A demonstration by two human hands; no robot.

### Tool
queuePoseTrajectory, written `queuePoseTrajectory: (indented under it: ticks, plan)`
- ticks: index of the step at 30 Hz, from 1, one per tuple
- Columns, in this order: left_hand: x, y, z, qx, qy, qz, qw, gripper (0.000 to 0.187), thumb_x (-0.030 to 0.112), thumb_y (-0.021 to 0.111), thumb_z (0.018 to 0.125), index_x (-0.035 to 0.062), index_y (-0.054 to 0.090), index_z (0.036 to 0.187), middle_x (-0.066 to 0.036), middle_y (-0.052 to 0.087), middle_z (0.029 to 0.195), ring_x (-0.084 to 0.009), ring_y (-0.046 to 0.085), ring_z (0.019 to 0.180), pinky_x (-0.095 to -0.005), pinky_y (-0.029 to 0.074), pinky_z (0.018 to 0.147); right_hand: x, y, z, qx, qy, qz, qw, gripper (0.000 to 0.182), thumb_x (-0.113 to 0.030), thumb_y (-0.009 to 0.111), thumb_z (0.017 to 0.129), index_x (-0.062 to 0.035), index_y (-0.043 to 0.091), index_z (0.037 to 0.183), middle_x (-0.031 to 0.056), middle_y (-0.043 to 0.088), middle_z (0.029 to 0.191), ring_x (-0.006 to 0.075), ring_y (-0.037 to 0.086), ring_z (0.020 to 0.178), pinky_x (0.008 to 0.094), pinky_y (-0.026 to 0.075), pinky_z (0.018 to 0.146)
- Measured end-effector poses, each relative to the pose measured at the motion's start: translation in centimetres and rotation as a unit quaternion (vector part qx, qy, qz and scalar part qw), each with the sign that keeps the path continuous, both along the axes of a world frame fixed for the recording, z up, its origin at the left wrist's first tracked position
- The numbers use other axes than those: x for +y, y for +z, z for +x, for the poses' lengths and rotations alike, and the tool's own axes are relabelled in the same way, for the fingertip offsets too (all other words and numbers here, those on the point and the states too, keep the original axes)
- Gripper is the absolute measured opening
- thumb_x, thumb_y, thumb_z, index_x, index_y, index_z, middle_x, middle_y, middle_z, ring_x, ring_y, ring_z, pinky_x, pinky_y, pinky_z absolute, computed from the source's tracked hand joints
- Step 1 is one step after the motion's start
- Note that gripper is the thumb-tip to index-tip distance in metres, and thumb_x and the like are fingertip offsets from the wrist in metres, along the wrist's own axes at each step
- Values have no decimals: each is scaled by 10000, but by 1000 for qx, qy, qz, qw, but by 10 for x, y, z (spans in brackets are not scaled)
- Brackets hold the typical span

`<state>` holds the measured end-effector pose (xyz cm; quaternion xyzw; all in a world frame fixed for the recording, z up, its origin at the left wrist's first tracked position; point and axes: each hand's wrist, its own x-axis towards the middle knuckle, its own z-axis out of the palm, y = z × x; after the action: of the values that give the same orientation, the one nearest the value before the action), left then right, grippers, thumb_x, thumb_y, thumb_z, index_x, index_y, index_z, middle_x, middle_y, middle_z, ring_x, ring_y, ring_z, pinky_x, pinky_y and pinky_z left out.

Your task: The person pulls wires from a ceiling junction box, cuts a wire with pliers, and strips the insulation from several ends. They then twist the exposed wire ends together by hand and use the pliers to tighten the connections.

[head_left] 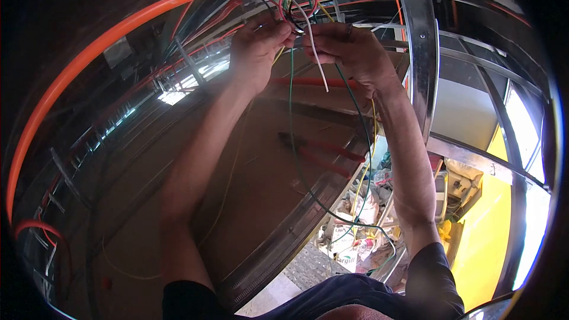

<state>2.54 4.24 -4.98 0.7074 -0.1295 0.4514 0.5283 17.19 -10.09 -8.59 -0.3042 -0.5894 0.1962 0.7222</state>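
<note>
A bundle of coloured wires (294, 6) hangs out of the ceiling space at the top of the view and runs straight down between the two raised hands, which meet at its lower end. The left hand (256, 47) and the right hand (349, 50) both pinch the strands with closed fingertips, a white wire (317, 59) sticking down below the right fingers and a green wire (291, 112) trailing down. Red-handled pliers (323, 154) lie on the board below, and an orange conduit (118, 32) arcs past on the left.
</note>
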Motion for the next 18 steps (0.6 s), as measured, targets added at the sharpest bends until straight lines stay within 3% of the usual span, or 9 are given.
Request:
queuePoseTrajectory:
  ticks: [18]
  plan:
    - [-2,-1,5,-8,-42,-77,996,148,36,684,905,33,683,1053,-76,714,1006,-174,683,927,-306,542,906,3,-7,1,-27,-40,45,998,231,-38,628,941,61,674,1144,129,722,1004,169,701,931,281,582,856]
